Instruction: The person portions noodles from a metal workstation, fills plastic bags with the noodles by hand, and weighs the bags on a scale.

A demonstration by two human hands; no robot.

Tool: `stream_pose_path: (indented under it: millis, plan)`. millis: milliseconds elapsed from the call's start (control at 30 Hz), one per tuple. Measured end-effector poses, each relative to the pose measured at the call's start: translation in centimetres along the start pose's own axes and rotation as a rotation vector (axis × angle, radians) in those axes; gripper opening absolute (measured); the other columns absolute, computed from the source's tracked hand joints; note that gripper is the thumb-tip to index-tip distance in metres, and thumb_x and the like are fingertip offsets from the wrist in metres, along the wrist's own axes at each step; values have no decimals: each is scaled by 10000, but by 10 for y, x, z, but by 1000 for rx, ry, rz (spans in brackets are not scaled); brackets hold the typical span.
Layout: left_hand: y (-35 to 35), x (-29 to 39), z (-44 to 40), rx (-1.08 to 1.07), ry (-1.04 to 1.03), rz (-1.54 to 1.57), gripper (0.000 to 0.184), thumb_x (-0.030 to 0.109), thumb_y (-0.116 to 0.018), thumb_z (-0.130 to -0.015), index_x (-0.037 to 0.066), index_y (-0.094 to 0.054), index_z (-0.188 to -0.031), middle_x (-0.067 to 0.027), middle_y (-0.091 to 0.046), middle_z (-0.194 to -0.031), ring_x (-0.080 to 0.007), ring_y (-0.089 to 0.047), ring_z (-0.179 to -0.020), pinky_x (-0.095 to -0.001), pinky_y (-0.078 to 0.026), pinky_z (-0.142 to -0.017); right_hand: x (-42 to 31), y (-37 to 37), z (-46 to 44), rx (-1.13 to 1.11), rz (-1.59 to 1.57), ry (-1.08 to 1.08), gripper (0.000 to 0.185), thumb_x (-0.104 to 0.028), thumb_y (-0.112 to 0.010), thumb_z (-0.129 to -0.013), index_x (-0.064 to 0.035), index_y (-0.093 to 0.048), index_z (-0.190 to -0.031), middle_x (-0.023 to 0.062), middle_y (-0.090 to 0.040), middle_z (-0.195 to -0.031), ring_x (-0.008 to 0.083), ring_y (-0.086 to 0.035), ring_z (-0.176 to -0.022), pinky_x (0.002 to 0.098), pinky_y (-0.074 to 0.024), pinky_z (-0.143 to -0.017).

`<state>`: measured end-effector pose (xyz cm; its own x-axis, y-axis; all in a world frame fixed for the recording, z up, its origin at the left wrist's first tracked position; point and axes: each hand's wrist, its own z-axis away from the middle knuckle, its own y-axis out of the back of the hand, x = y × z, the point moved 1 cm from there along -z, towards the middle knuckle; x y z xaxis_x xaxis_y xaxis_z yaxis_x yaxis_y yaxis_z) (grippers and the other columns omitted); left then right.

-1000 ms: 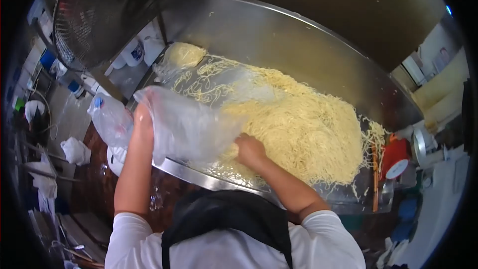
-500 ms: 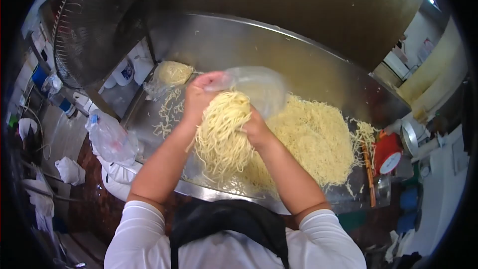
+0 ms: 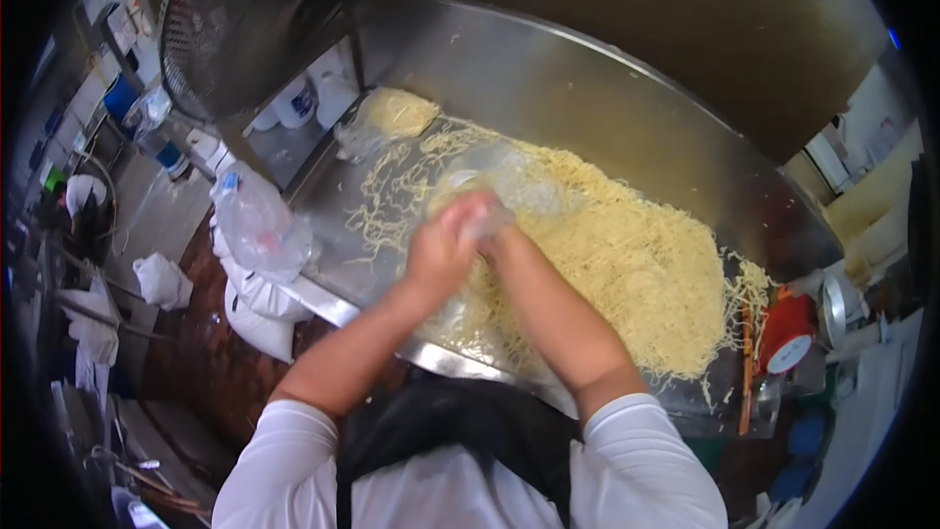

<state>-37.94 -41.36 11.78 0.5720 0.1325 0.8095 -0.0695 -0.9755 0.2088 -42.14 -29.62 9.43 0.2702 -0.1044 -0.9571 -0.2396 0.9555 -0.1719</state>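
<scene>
My left hand (image 3: 446, 243) is closed on a clear plastic bag (image 3: 534, 184), its fingers blurred by motion. Pressed against it, my right hand (image 3: 496, 235) is closed at the gathered film of the same bag; its fingertips are mostly hidden. Pale yellow noodles show faintly through the film just beyond my hands. Under and to the right of my forearms spreads a big heap of loose noodles (image 3: 646, 284) on the metal worktop (image 3: 343, 225). Stray strands lie left of the hands.
A filled bag of noodles (image 3: 401, 114) lies at the back left. A fan (image 3: 264, 29) stands beyond it. Plastic bags (image 3: 259, 230) hang by the left edge. At the right are a wooden stick (image 3: 746, 367) and a red scale (image 3: 786, 328).
The loose bundle of noodles that hung from my hands is no longer seen hanging there. My hands have come together at the plastic bag, and the view has shifted left.
</scene>
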Motion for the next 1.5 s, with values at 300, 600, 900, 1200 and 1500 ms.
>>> stream_pose_path:
  millis: [300,600,900,1200,1500]
  plan:
    - [74,-24,-2,145,640,380,167,156,-526,-921,56,-617,-1019,74,-439,-586,-29,-353,-484,-207,-282,-443,2,24,37,-109,808,63,942,-376,-782,-696,-29,-291,-1422,200,-400,-1402,292,-408,-1286,388,-346,-1046]
    - [145,-19,13,273,668,688,277,119,-511,-876,49,-564,-1139,87,-309,-516,-25,-252,-388,-209,-182,-347,113,8,47,273,1004,100,438,-178,-805,-619,-42,-629,-997,110,-650,-1015,224,-597,-986,347,-449,-863]
    - [69,-49,28,-575,422,456,659,26,-736,-655,50,-489,-1266,-66,-566,-1147,-156,-552,-1042,-309,-448,-915,-25,-76,40,2,230,563,263,-16,-671,-647,-36,-596,-899,16,-619,-866,110,-589,-816,252,-471,-747]
    - [53,-17,14,-113,723,971,497,-16,-660,-734,-24,-520,-1210,-124,-621,-1100,-234,-622,-983,-354,-513,-852,0,8,50,4,354,151,595,-277,-757,-712,-58,-509,-1206,92,-559,-1203,201,-542,-1081,327,-432,-911]
    - [90,10,-23,67,520,1215,392,118,-642,-793,12,-555,-1160,-137,-630,-1057,-267,-636,-942,-414,-540,-831,78,100,160,515,710,23,250,-49,-721,-700,-57,-659,-942,75,-676,-841,164,-632,-768,284,-501,-686]
